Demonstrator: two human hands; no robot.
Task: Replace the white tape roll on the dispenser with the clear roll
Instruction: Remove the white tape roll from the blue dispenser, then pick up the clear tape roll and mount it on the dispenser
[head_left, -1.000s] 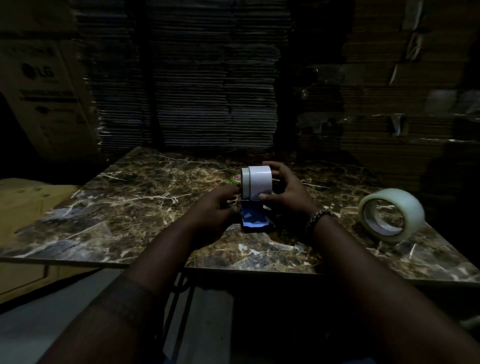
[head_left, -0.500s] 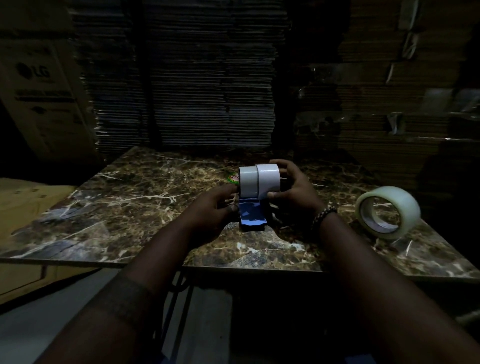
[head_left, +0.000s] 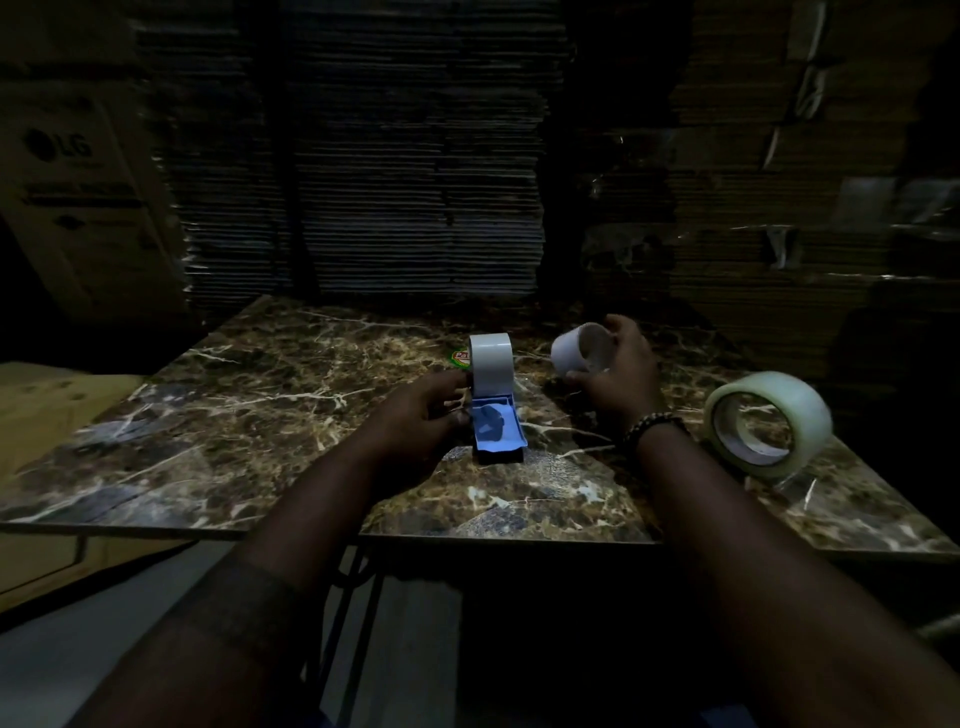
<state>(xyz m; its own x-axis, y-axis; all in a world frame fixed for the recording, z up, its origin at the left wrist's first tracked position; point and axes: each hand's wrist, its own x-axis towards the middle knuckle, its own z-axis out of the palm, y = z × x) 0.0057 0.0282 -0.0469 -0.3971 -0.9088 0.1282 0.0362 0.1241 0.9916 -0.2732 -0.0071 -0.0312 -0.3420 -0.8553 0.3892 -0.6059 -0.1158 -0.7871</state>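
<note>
A blue tape dispenser (head_left: 496, 428) stands at the middle of the marble table (head_left: 249, 415), with a white rounded part (head_left: 491, 364) still upright on it. My left hand (head_left: 421, 410) grips the dispenser's left side. My right hand (head_left: 621, 374) holds the white tape roll (head_left: 574, 353) in the air, to the right of the dispenser and apart from it. The clear tape roll (head_left: 797, 405) rests on its edge on the table at the right, beyond my right wrist, with nothing touching it.
A small green round label or lid (head_left: 459, 357) lies just behind the dispenser. Tall stacks of flattened cardboard (head_left: 415, 182) stand behind the table, and a printed carton (head_left: 78, 197) stands at the far left. The table's front edge is close to me.
My right hand has pulled the white roll sideways off the dispenser and carried it right. My left hand stays on the dispenser. The clear roll has not moved.
</note>
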